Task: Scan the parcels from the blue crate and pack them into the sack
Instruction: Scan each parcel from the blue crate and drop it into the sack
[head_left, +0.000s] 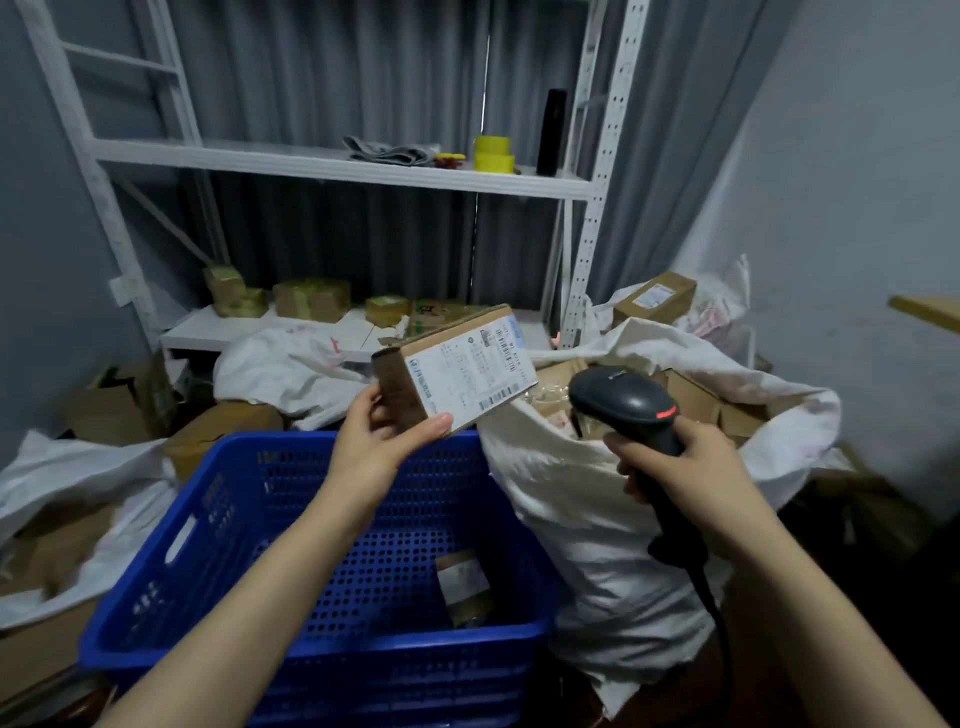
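Your left grip (382, 441) pinches a parcel (462, 364) above the crate's (265, 442) far rim; your right grip (696, 467) curls round the scanner (623, 400) over the sack (571, 509).

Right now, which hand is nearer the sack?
Right. The right hand grips the scanner over the sack; the left hand holds a parcel above the crate.

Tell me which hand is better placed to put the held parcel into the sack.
Left. The left hand grips the parcel beside the sack's open mouth; the right hand is busy gripping the scanner.
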